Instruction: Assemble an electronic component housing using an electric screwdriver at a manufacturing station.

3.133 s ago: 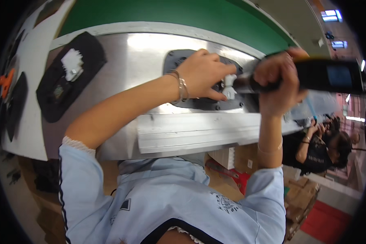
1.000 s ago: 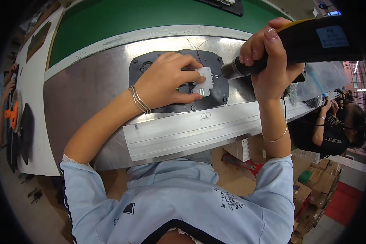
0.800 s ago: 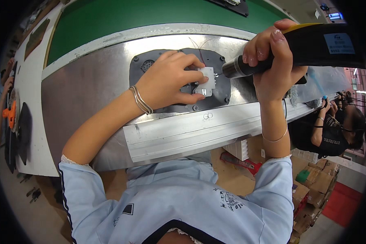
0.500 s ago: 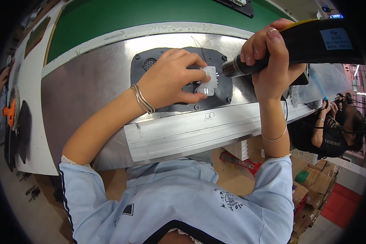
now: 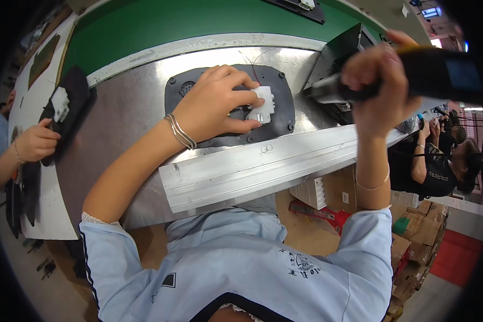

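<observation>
On the metal worktop lies a dark grey plastic panel [image 5: 209,140] with a round grille and thin wires at its far edge. A small white plastic part [image 5: 262,104] sits on the panel's right half. My left hand [image 5: 220,102] rests over the panel, thumb and fingers closed around the white part and pressing it down. My right hand [image 5: 378,86], smeared by motion, is wrapped around a black and yellow power screwdriver [image 5: 429,70]. The tool's nose points left, raised and to the right of the panel. What lies under my left palm is hidden.
A black box-shaped unit [image 5: 327,64] stands right of the panel. A silver metal rail [image 5: 252,169] runs along the near edge. At far left, another person's hand [image 5: 37,140] holds a dark panel with a white part [image 5: 60,103]. Cardboard boxes [image 5: 416,236] are stacked at lower right.
My right hand has carried the power screwdriver right, away from the white part. My left hand stays on the part. Another person's hand with a dark panel has come in at left.
</observation>
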A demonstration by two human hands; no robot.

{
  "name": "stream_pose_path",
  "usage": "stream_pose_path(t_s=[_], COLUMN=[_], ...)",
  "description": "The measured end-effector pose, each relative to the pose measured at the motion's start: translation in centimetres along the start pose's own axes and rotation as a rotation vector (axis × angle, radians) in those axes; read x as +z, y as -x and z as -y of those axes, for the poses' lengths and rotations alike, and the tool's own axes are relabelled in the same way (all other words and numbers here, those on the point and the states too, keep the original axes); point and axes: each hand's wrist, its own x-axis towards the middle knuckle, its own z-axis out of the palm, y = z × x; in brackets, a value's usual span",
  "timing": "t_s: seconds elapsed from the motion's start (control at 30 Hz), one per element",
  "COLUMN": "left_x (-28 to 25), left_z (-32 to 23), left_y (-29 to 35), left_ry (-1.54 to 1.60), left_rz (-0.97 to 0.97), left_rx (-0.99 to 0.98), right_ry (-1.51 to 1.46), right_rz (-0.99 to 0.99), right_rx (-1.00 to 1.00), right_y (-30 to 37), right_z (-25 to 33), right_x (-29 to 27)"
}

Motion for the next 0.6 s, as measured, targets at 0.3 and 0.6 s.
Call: stream_pose_path(t_s=[0.3,0.6], left_x=[-0.4,-0.4], left_z=[0.2,0.2], left_y=[0.1,0.1], left_ry=[0.008,0.006], left_rz=[0.011,0.017], left_rx=[-0.003,-0.019], right_ry=[0.046,0.038], right_rz=[-0.174,-0.137], right_rx=[-0.004,-0.043], right_y=[-2.3,-1.5], right_z=[1.2,0.1], right_x=[-7.4,-6.7])
